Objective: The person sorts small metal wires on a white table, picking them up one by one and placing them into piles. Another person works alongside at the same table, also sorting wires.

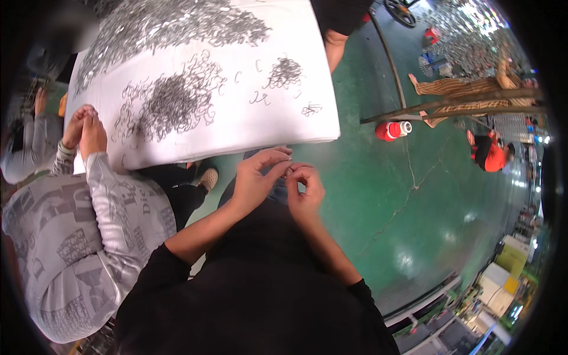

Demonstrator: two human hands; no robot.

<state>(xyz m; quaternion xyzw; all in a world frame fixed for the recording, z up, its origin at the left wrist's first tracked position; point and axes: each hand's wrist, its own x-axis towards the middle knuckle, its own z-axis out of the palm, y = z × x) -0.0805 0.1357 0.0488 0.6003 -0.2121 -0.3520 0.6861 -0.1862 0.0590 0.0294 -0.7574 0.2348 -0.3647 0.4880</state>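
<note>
Close together over my lap, just off the near edge of the white-covered table (pixel 266 127), my left hand (pixel 254 180) and my right hand (pixel 305 194) meet at the fingertips. Both are pinched, thumb against fingers. Whatever sits between them is too small and too hidden to make out. On the table in front of me lie small dark curved metal hooks: a dense pile (pixel 171 103) toward the left, a smaller heap (pixel 285 72) at the right, and a tiny cluster (pixel 310 109) near the right corner. A few single hooks lie scattered between.
A broad heap of metal pieces (pixel 177 26) covers the table's far side. At my left sits a co-worker in a grey patterned top (pixel 89 225), hands by the table edge. A red and white container (pixel 391 130) stands on the green floor, near a long bar (pixel 455 106).
</note>
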